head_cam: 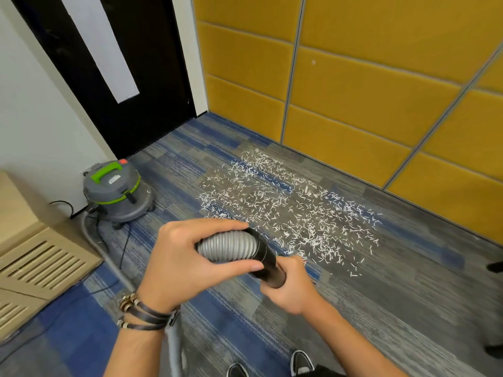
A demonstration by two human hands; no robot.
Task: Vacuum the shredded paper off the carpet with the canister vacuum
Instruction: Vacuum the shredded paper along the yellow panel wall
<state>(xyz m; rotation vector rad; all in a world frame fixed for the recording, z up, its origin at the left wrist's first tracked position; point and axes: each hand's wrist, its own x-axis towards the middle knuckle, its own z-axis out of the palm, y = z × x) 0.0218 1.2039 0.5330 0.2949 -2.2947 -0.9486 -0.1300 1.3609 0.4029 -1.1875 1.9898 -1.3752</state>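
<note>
White shredded paper [285, 210] lies scattered over the blue-grey carpet [381, 308] ahead of me, near the yellow wall. The grey canister vacuum [117, 190] with a green handle stands at the left by the dark door. Its ribbed grey hose [227, 247] comes up in front of me. My left hand [187, 261] grips the ribbed hose end, thumb below and fingers over the top. My right hand [290, 288] grips the black cuff [268, 261] at the hose tip from below. The hose mouth is hidden by my right hand.
A yellow padded wall [353, 99] borders the carpet at the back right. A beige slatted cabinet [35, 257] stands at the left, with a black cable [64, 205] by the vacuum. My shoes [300, 363] show at the bottom. Another person's dark shoe [495, 266] is at the right edge.
</note>
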